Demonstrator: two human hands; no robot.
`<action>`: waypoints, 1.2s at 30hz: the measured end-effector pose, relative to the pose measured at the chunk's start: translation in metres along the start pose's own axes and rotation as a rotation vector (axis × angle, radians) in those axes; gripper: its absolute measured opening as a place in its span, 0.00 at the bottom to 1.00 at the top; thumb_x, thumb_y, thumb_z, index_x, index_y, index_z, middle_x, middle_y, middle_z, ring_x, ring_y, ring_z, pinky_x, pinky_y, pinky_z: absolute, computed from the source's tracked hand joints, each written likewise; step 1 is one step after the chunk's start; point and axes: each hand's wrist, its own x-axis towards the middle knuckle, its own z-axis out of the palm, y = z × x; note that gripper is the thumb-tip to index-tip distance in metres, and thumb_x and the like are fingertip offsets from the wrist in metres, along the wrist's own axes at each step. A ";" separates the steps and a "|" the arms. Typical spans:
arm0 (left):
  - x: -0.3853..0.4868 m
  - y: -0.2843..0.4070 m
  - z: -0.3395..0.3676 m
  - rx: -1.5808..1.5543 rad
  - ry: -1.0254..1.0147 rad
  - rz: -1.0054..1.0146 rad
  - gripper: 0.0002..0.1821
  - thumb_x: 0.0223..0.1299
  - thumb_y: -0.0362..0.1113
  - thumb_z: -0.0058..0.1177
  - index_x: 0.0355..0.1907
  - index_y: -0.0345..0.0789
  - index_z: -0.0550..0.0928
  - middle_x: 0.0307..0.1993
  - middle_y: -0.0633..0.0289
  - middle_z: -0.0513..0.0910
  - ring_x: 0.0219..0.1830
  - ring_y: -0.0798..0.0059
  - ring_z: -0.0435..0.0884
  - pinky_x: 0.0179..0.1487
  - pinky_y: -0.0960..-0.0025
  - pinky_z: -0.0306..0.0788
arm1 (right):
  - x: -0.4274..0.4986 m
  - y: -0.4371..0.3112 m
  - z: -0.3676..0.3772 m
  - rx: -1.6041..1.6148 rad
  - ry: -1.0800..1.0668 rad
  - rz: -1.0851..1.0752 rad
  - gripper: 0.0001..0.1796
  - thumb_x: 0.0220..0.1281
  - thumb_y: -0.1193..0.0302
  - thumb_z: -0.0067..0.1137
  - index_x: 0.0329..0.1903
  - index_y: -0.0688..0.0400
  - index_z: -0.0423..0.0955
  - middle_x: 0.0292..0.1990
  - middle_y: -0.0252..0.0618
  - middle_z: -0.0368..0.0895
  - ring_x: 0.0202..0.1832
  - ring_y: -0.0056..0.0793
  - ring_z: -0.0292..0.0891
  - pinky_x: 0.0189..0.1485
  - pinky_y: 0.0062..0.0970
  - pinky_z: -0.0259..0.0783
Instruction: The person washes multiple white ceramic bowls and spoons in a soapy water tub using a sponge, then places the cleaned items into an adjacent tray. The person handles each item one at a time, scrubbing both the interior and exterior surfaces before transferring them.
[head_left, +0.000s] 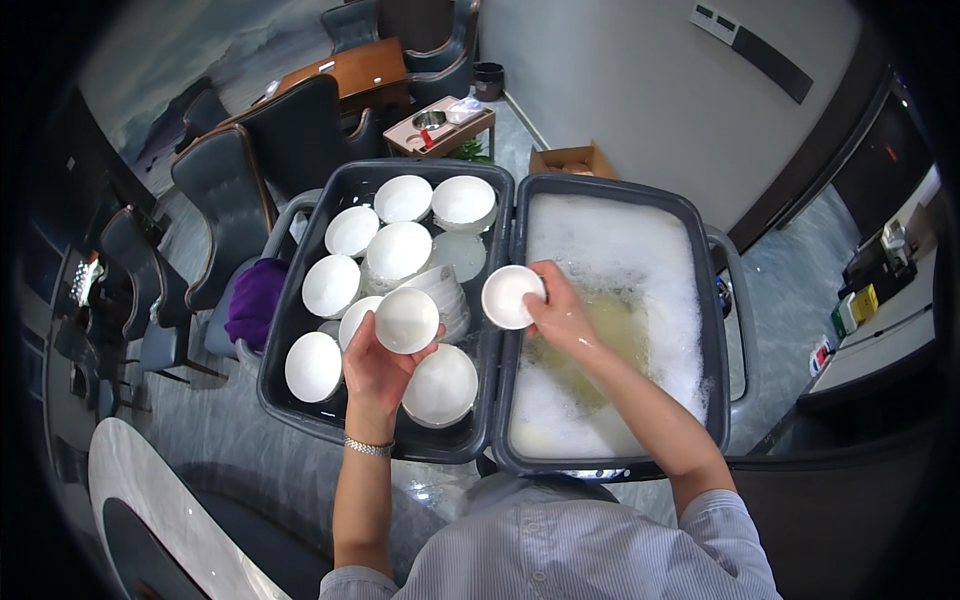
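Note:
Above the left tub my left hand holds a white bowl, its round opening facing up. My right hand grips a smaller white bowl by the rim, thumb inside, over the edge where the two tubs meet. Stacks of white bowls stand in the dark grey left tub, and a tilted stack leans near its middle. The right tub holds cloudy water under thick white foam; any items below the foam are hidden.
A purple cloth hangs at the left tub's side near dark upholstered chairs. Beyond the tubs are a small side table with a metal bowl, a cardboard box and a dark bin. A grey wall rises at the right.

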 end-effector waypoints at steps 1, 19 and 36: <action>-0.003 0.002 -0.001 0.001 0.011 0.012 0.28 0.63 0.50 0.37 0.55 0.28 0.66 0.50 0.44 0.73 0.47 0.42 0.74 0.43 0.58 0.76 | 0.003 0.001 0.010 0.015 -0.028 0.004 0.14 0.57 0.75 0.45 0.47 0.58 0.62 0.31 0.49 0.76 0.24 0.32 0.74 0.28 0.34 0.72; 0.009 -0.029 0.010 -0.102 -0.058 -0.065 0.27 0.59 0.50 0.42 0.54 0.31 0.67 0.48 0.49 0.74 0.47 0.49 0.74 0.42 0.61 0.70 | -0.008 0.004 0.021 -0.016 0.052 -0.087 0.11 0.60 0.66 0.48 0.39 0.60 0.71 0.20 0.42 0.75 0.16 0.27 0.72 0.16 0.26 0.68; -0.008 -0.021 0.000 -0.144 -0.005 0.016 0.29 0.59 0.52 0.41 0.55 0.31 0.68 0.49 0.44 0.73 0.46 0.47 0.74 0.42 0.62 0.72 | -0.009 0.006 0.041 -0.036 0.009 -0.149 0.13 0.62 0.66 0.45 0.30 0.64 0.64 0.17 0.48 0.73 0.15 0.35 0.73 0.17 0.31 0.68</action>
